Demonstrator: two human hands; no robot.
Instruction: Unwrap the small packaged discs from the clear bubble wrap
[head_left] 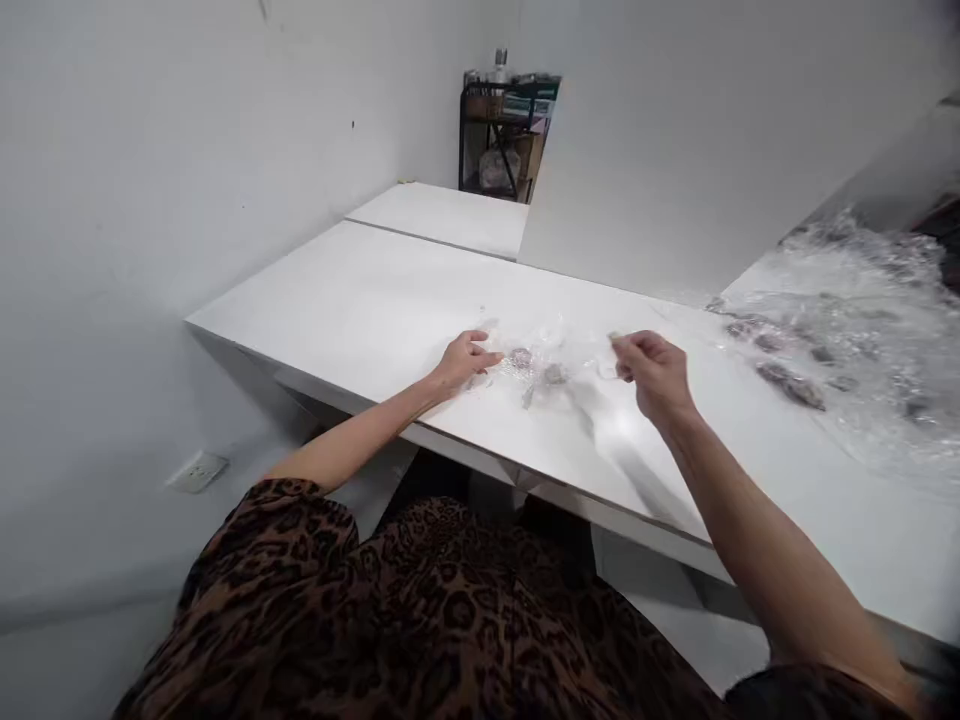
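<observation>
Wrapping [538, 368], clear plastic, between hands [460, 364], on white table [322, 290].

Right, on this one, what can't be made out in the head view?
All in the head view:
Small items: too small, veiled by clear film.
Pale bit in the right hand: too small, partly covered by that hand.
Left hand: film contact too small and blurred to judge.
Plastic heap: cut off by the right edge, contents blurred.
Shelf: partly hidden behind the white panel.
</observation>
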